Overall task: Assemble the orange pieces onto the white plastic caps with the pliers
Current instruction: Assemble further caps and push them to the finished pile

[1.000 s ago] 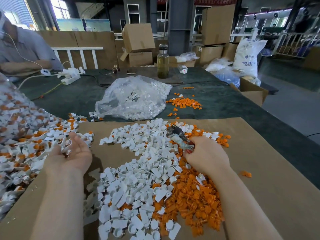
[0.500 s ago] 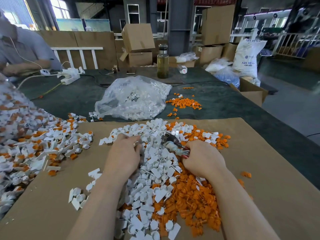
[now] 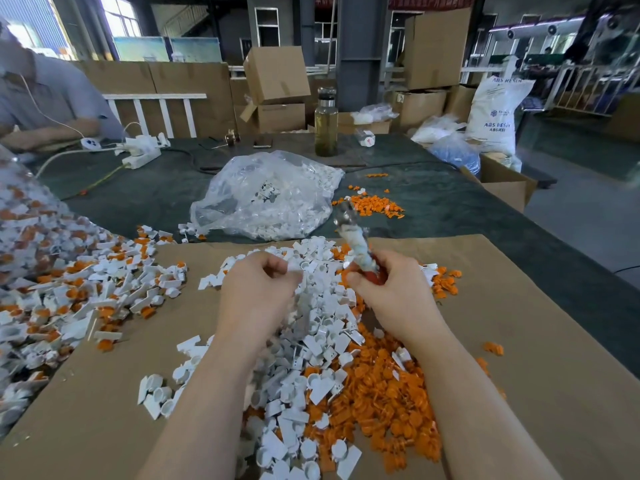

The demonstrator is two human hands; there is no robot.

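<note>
A heap of loose white plastic caps (image 3: pixel 313 344) lies mid-cardboard, with orange pieces (image 3: pixel 384 400) piled to its right. My left hand (image 3: pixel 258 292) is lifted above the heap and pinches a white cap (image 3: pixel 297 267) at its fingertips. My right hand (image 3: pixel 394 294) grips the pliers (image 3: pixel 356 242) by their wrapped handles, jaws pointing up and away, blurred. An orange piece seems to sit at my right fingertips, but I cannot tell for sure. A big pile of assembled caps (image 3: pixel 62 289) spreads at the left.
A clear bag of white caps (image 3: pixel 270 197) lies beyond the cardboard sheet (image 3: pixel 519 341). More orange pieces (image 3: pixel 372 206) sit on the green table. A glass bottle (image 3: pixel 325 123), a power strip (image 3: pixel 142 152) and a seated person (image 3: pixel 45 98) are farther back.
My left hand went from the assembled pile at the left to the white heap and rose with a cap. My right hand lifted the pliers upright off the pile.
</note>
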